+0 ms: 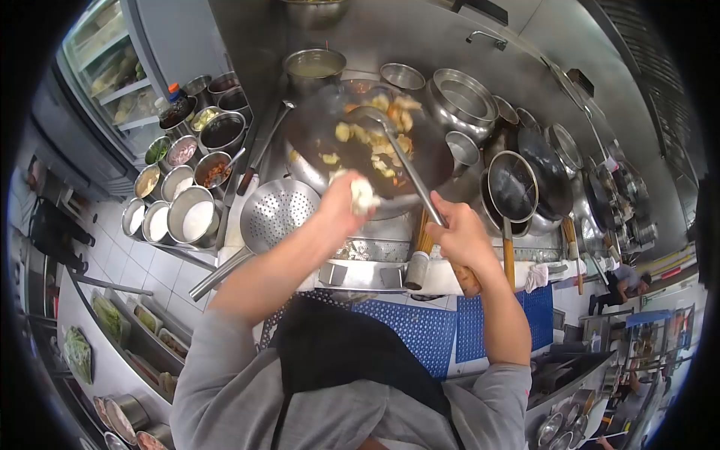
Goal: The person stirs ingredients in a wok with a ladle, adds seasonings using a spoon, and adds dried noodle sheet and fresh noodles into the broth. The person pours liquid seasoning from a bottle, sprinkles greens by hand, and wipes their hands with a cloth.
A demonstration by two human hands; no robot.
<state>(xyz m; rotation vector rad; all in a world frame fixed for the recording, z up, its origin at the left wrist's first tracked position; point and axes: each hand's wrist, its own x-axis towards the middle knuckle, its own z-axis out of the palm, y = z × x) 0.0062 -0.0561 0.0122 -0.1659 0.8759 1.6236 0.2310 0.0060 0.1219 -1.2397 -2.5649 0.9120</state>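
Observation:
A large dark wok (pixel 315 124) sits on the stove, with yellow and orange food pieces (pixel 364 136) spread across its far side and middle. At the wok's near rim my left hand (pixel 346 204) is closed round a bunched white cloth (pixel 363 195); whether it also grips the rim is hidden. My right hand (pixel 459 234) is closed round the handle of a long metal ladle (pixel 405 161). The ladle's bowl rests among the food at the far side of the wok. A perforated metal strainer (pixel 279 214) lies just left of my left forearm.
Metal pots of seasonings (pixel 193 214) crowd the left side, with a long-handled tool (pixel 264 150) beside them. Right of the wok are a wooden-handled strainer (pixel 513 187), a bamboo brush (pixel 420 259) and stacked metal bowls (pixel 463 97). Other people (pixel 622 287) are farther right.

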